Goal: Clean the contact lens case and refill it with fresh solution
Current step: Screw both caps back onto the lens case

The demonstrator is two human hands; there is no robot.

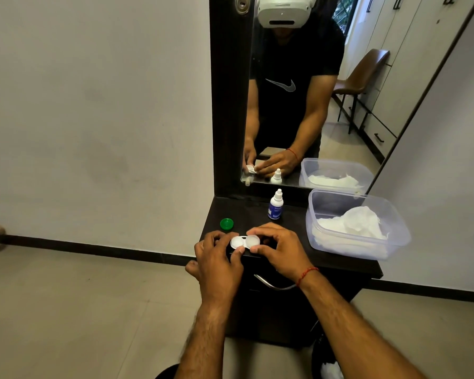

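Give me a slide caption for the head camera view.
Both hands hold a white contact lens case beside its green cap.

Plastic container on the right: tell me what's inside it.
The clear plastic container holds crumpled white tissues. Whatever lies beneath them is covered and cannot be seen.

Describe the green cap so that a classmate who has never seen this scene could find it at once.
Start at the dark dresser top below the mirror. Near its left edge, behind the left hand, lies the green cap. It is the only green thing there; the dropper bottle and lens case nearby are white.
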